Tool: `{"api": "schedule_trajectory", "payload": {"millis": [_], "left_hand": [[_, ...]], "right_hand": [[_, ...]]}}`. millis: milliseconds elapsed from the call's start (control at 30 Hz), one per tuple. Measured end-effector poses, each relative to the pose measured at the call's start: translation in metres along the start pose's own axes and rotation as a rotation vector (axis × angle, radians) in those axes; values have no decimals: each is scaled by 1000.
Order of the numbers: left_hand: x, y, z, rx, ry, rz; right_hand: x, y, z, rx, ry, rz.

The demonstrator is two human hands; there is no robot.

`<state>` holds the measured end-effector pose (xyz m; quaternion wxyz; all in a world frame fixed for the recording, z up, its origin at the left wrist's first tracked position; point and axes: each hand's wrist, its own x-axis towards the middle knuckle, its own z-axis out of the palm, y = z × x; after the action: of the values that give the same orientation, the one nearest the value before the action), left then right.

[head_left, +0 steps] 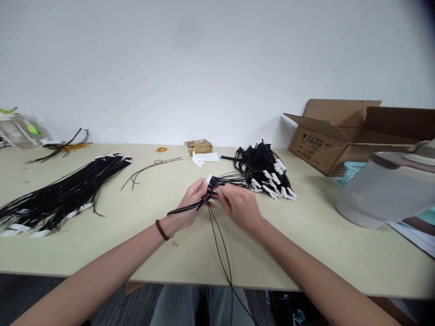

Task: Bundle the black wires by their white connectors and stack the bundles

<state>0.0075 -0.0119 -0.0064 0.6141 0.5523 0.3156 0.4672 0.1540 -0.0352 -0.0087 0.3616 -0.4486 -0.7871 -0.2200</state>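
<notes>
Near the middle of the table, my left hand (193,198) is closed around a black wire harness (185,209), which loops out to the left over the wrist. A white connector (209,178) pokes up at the fingertips. My right hand (238,202) pinches the same bundle from the right, close to the left fingers; the exact spot it grips is partly hidden. Two thin black wires (220,246) hang from between the hands, over the table edge and down past the lap. More thin wires fan out behind the right hand toward a heap of black harnesses (261,163) with white connectors.
Long black wires (68,192) lie spread at the left. Several loose wires (146,168) and a yellow ring (161,149) lie further back, near a small box (199,146) and white paper (207,157). An open carton (319,140) and a grey pitcher (377,190) stand at the right.
</notes>
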Motion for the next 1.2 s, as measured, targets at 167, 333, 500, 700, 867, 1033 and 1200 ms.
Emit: {"api": "schedule_trajectory", "payload": {"millis": [167,333,500,700,867,1033,1200], "left_hand": [[0,0,0,5,-8,2],[0,1,0,0,-4,-5],[0,1,0,1,-7,-4],[0,0,0,2,0,-9],[0,0,0,4,14,-13],[0,2,2,-36,24,-38],[0,2,2,-49,13,-35]], "right_hand": [[0,0,0,-1,1,-7],[0,1,0,1,2,-15],[0,1,1,-1,14,-15],[0,1,0,-5,-5,-14],[0,1,1,-8,-14,-7],[1,1,0,-12,3,-16],[1,2,-1,23,35,10]]}}
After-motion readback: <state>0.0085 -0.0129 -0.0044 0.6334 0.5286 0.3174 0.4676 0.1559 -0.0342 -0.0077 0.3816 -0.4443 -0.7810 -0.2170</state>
